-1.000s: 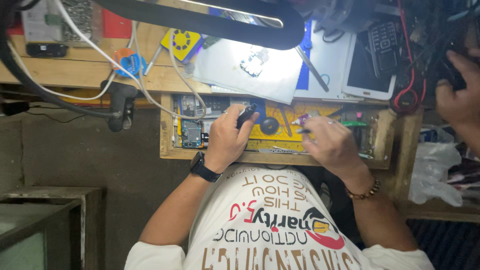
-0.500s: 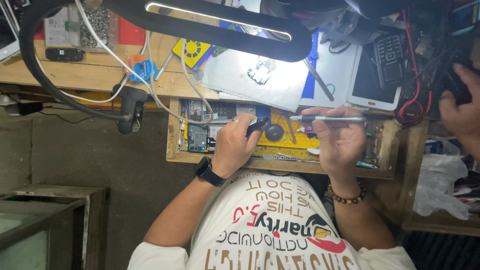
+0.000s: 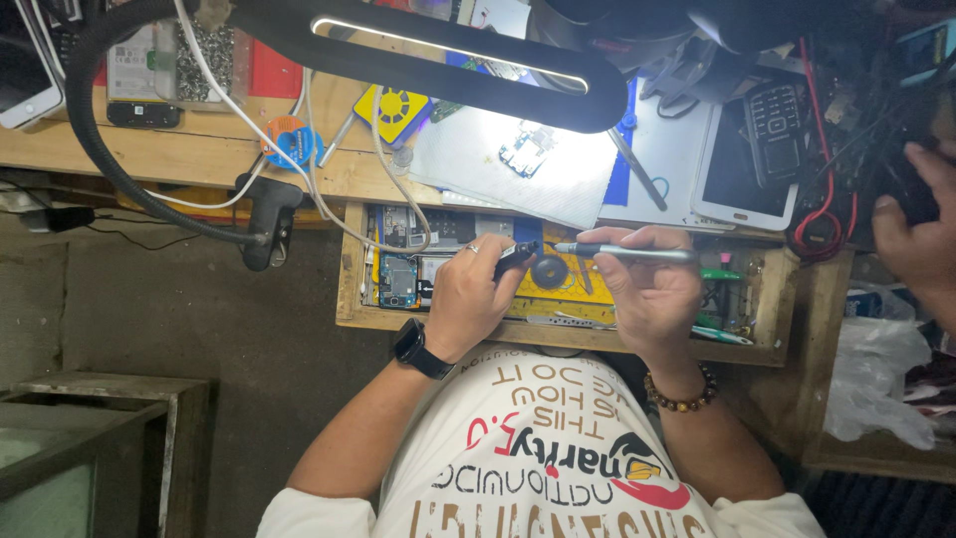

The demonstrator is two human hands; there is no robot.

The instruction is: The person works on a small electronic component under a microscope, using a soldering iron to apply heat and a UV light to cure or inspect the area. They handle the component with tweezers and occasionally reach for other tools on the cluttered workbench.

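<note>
My left hand (image 3: 468, 299), with a black watch on the wrist, grips a small black piece (image 3: 515, 257) over an open wooden drawer (image 3: 351, 289). My right hand (image 3: 649, 291), with a bead bracelet, holds a slim silver screwdriver-like tool (image 3: 627, 252) level, its tip pointing left toward the black piece. A round black part (image 3: 549, 271) lies on a yellow mat (image 3: 588, 284) in the drawer between the two hands. A small phone board (image 3: 400, 280) lies at the drawer's left end.
A black lamp head (image 3: 448, 50) on a flexible arm hangs over the wooden bench (image 3: 199, 154). A circuit board (image 3: 526, 149) lies on a grey mat, a tablet (image 3: 742, 174) and keypad phone (image 3: 774, 120) to its right. Another person's hand (image 3: 921, 239) is at the right edge.
My right hand has lifted the silver tool out of the drawer and now holds it level. My left hand has kept its place with the black piece.
</note>
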